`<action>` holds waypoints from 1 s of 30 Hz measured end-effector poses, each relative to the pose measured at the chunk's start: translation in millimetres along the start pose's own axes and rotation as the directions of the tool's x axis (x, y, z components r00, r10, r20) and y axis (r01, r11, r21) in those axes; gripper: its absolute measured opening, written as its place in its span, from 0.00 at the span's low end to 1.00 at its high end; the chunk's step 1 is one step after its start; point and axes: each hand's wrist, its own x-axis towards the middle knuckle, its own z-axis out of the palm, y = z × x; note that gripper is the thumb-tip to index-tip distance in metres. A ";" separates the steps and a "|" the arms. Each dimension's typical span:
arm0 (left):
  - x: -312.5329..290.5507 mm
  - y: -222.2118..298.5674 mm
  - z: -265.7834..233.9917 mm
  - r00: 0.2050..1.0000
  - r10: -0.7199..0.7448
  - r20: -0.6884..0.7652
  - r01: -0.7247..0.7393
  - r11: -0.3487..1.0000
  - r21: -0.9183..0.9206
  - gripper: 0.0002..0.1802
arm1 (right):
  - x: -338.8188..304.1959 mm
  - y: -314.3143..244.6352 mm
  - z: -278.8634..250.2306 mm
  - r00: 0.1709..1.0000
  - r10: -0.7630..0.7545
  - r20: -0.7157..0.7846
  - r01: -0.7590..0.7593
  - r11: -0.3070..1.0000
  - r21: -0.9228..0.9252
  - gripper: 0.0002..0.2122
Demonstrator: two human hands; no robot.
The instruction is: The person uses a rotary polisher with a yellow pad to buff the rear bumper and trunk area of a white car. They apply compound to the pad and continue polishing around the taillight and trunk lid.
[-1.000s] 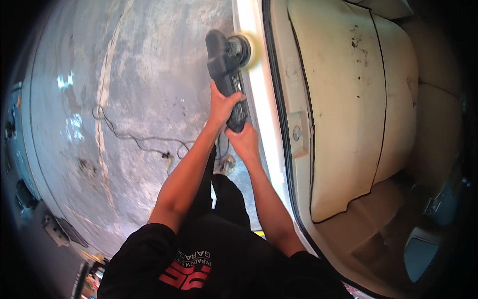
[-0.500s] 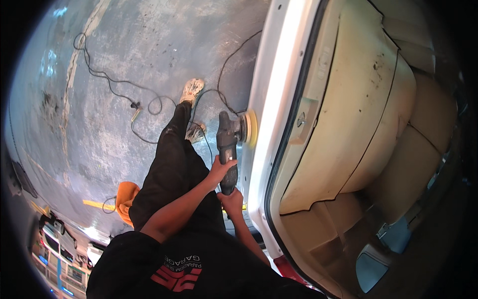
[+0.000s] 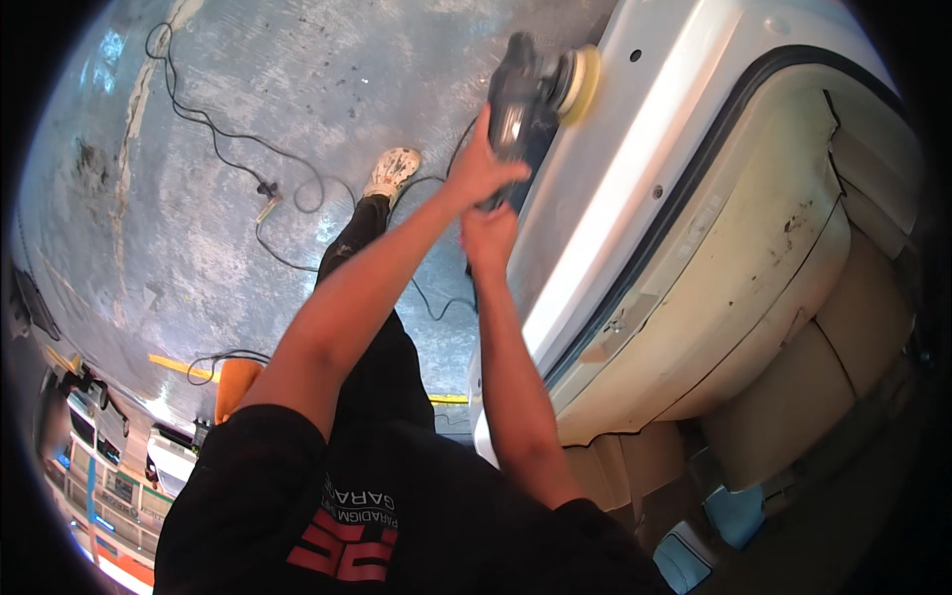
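A black power polisher [image 3: 511,99] with a yellow round pad [image 3: 587,84] is in both my hands, ahead of me. My left hand [image 3: 484,174] wraps the body of the tool from the left side, its fingers slightly blurred. Just below it, my right hand [image 3: 490,236] is closed around the rear end of the polisher. The pad faces the outer side of a white car body panel [image 3: 645,124]; whether it touches the paint cannot be made out. Past the panel's black rubber seal [image 3: 684,174] lies the car's beige interior trim [image 3: 783,258], with dark spots on it.
A dark cable [image 3: 248,139] with a plug connection [image 3: 266,188] loops over the worn grey floor [image 3: 297,59]. My shoe [image 3: 394,171] stands near the cord. Orange cloth [image 3: 236,385] lies behind at the left, near a yellow floor line [image 3: 183,369]. Shelving [image 3: 119,506] is at lower left.
Both hands have carried the polisher forward and to the right along the car panel, with my arms now stretched further out. My view has shifted with it; both grips stay on the tool.
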 end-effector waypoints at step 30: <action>-485.5 -186.3 8.3 0.745 -0.644 0.177 0.662 0.747 -0.068 0.69 | -387.6 315.5 -45.7 0.818 0.513 0.261 -0.471 0.857 -0.208 0.18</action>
